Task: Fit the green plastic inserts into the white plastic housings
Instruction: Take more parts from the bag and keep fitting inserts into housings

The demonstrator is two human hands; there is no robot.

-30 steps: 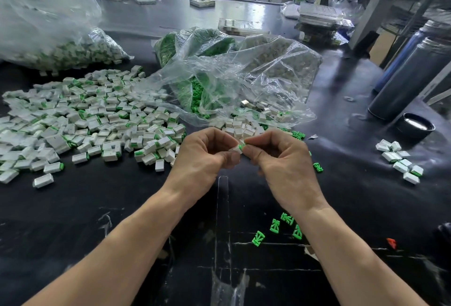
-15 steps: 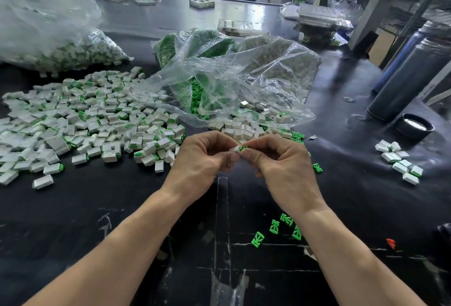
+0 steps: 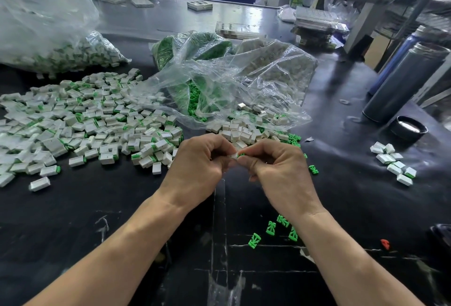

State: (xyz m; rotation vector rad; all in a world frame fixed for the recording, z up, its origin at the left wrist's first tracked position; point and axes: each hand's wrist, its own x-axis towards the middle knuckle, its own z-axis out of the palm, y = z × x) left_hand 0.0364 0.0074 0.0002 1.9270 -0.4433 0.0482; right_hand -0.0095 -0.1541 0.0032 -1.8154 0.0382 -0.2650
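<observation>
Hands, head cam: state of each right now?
Left hand: closed, pinching the white housing.
Right hand: closed, pinching the green insert at the housing's end.

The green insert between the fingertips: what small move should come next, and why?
Probably the right hand should push the green insert further into the white housing pinched by the left hand. Green still shows outside the housing's end, so it seems not fully seated.
</observation>
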